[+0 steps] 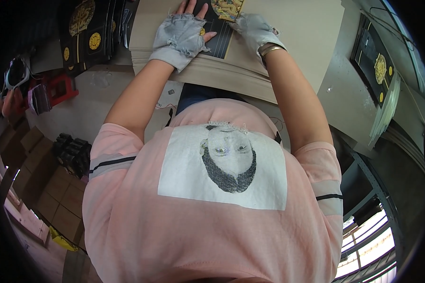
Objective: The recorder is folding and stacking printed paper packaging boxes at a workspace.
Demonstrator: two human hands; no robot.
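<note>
Apparently steadying black-and-gold panel [219, 43] by near edge of greyboard stack [300, 33], with left hand [180, 38] splayed, clasping nothing; cannot tell grip of right hand [256, 34]; probably calls for careful alignment.

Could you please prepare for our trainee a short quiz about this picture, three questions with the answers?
1. On which side is the wristband worn: a) left, or b) right?
2. True or false: the glove on the left hand leaves the fingers partly bare.
3. Fill the gap: the black panel lies on stacked grey ____.

Key: 1: b. 2: true. 3: boards.
</note>
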